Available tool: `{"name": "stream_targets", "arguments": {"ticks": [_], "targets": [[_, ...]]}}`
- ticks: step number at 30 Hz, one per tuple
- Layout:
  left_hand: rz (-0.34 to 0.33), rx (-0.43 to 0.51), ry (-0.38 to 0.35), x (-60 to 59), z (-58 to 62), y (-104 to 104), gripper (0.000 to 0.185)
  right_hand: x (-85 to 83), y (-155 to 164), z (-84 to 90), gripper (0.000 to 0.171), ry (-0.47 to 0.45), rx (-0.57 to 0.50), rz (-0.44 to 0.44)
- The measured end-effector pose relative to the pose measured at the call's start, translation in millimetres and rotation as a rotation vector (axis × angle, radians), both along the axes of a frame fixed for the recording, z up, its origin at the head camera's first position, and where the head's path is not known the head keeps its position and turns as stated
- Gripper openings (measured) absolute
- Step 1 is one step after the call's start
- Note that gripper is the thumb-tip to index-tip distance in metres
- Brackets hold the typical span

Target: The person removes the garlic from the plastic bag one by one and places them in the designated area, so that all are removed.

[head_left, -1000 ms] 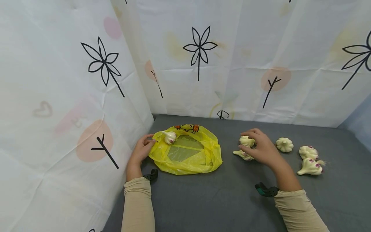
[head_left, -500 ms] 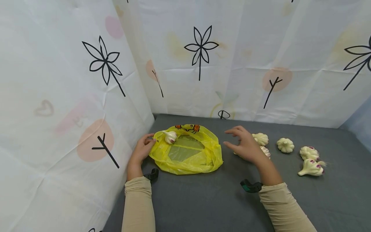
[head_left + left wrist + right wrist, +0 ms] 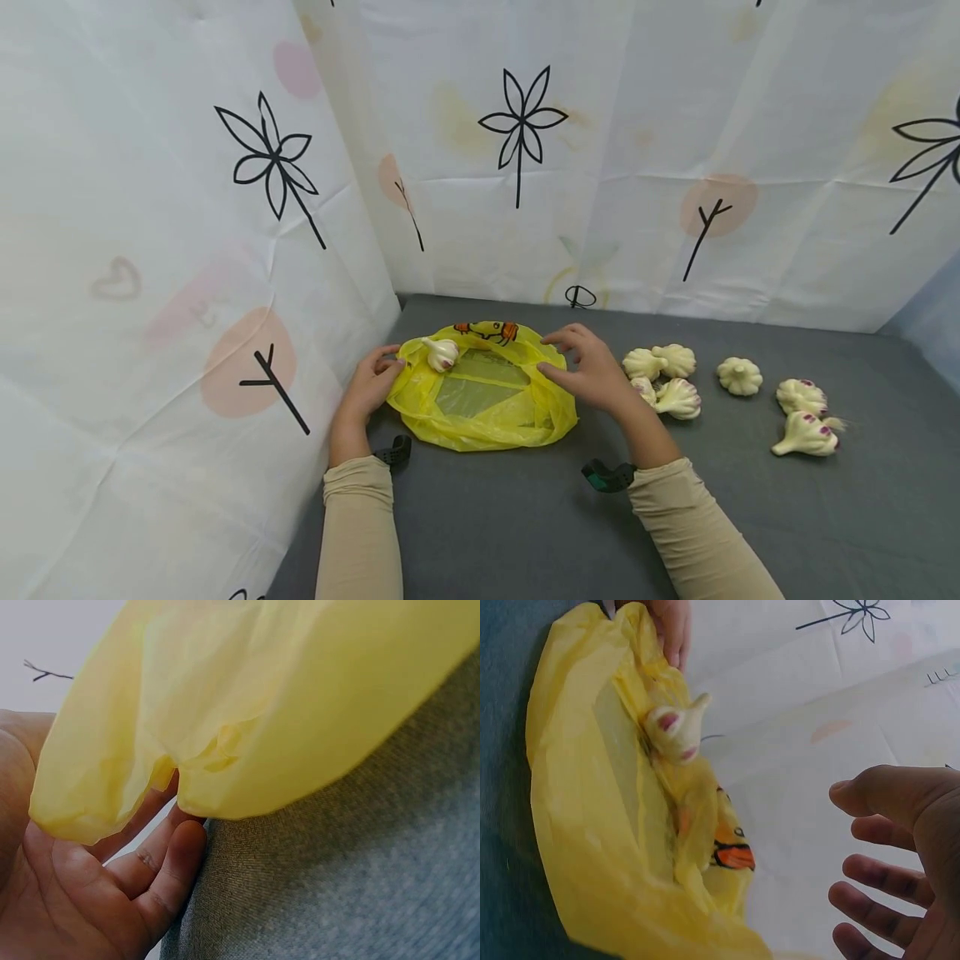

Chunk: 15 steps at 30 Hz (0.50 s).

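Note:
A yellow plastic bag (image 3: 480, 400) lies open and flat on the grey table (image 3: 525, 517), with one garlic bulb (image 3: 441, 353) on its far left rim. My left hand (image 3: 371, 383) pinches the bag's left edge; in the left wrist view the bag (image 3: 262, 697) drapes over that hand (image 3: 112, 892). My right hand (image 3: 588, 371) hovers at the bag's right rim with fingers spread and nothing in it. In the right wrist view, the right hand (image 3: 900, 862) shows an empty palm beside the bag (image 3: 592, 825) and the bulb (image 3: 675, 727).
Several loose garlic bulbs lie right of the bag: a cluster (image 3: 663, 375) close to my right wrist, one (image 3: 738, 375) farther right, two (image 3: 802, 412) near the right edge. White patterned curtains (image 3: 187, 250) wall in the left and back.
My right hand moved left from the cluster of garlic bulbs to the bag's right rim, leaving the bulbs on the table. The left hand stayed on the bag's edge.

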State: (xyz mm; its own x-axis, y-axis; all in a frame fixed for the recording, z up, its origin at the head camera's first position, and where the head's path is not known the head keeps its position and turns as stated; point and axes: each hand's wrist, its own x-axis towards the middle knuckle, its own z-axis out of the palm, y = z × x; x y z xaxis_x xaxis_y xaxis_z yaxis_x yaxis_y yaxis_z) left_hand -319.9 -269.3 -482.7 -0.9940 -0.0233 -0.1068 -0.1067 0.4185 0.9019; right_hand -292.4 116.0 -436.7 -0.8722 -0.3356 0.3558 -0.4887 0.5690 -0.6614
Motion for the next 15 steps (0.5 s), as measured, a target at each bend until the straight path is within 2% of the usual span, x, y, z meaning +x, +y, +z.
{"name": "stream_targets", "arguments": {"ticks": [7,9,14,15], "targets": [[-0.018,0.034,-0.034,14.8,26.6,10,0.049,-6.6,-26,-3.3,0.034,-0.061,-0.046,0.019],[-0.03,0.014,-0.02,12.0,21.2,7,0.05,-8.3,-33,-4.5,0.033,-0.068,-0.056,0.02],[-0.021,-0.008,0.024,-0.9,-3.5,-1,0.049,-12.9,-51,-10.9,0.033,-0.084,-0.084,0.007],[-0.012,-0.003,0.027,-1.2,-4.6,-1,0.047,-13.4,-55,-12.6,0.033,-0.097,-0.093,0.001]]}}
